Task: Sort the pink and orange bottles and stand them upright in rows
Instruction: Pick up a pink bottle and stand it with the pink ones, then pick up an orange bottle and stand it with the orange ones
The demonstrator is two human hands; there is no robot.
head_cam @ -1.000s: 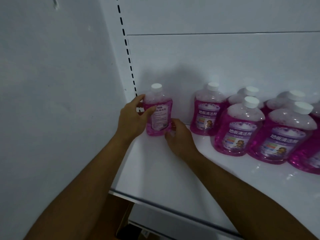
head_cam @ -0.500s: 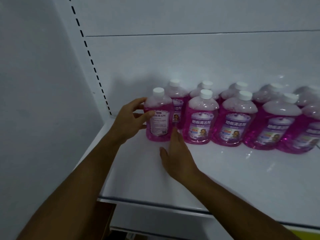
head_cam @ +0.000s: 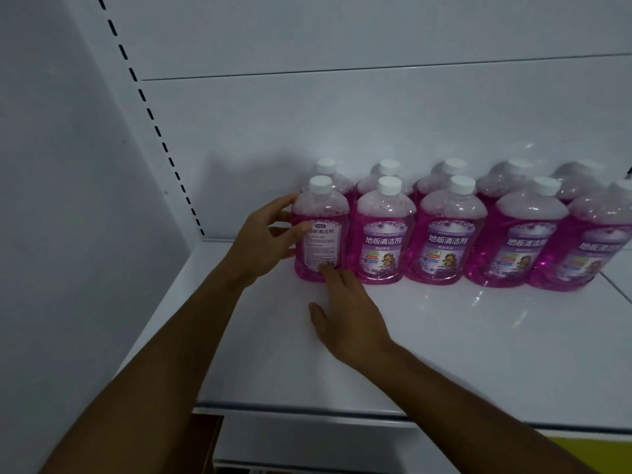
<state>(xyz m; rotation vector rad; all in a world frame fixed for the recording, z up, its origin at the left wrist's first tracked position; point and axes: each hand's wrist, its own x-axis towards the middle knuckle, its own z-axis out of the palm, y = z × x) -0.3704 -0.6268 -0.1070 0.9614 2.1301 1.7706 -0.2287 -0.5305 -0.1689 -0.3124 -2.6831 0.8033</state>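
Pink bottles with white caps stand upright in two rows on a white shelf (head_cam: 444, 354). The leftmost front bottle (head_cam: 321, 241) shows its back label. My left hand (head_cam: 265, 239) grips this bottle from its left side, thumb on the label. My right hand (head_cam: 345, 309) lies flat on the shelf, its straight fingertips touching the bottle's base. To the right stand more front-row bottles, the nearest (head_cam: 383, 234) touching the held one, then another (head_cam: 448, 234). A back row (head_cam: 388, 169) stands behind them. No orange bottle is in view.
The shelf's back panel (head_cam: 342, 131) rises behind the rows, and a slotted upright (head_cam: 160, 138) runs along its left. A grey wall (head_cam: 68, 200) closes the left side. The shelf's front edge (head_cam: 342, 410) is near me.
The leftmost bottle now stands tight against its neighbour in the front row. My right hand stays low at its base, and my view has shifted left.
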